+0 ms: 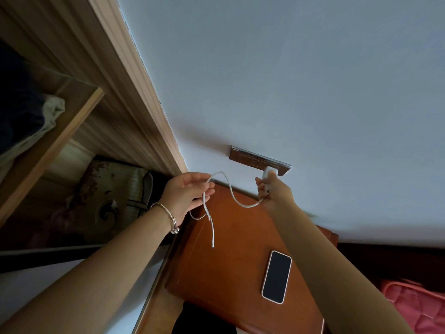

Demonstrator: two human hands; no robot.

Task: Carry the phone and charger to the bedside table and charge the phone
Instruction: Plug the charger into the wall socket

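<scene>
Reddish-brown bedside table (231, 261) — phone (276, 276) lying flat, screen up, dark

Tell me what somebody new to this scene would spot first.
The right hand holds a white charger plug at the brown wall socket above the bedside table. The left hand holds up the white cable, whose free end dangles unconnected. Nearer the camera, a phone lies face up on the table, its screen dark.

Pale blue wall (289, 68) with a brown socket plate (245, 156) adjoins a wooden wardrobe (108, 80).
</scene>
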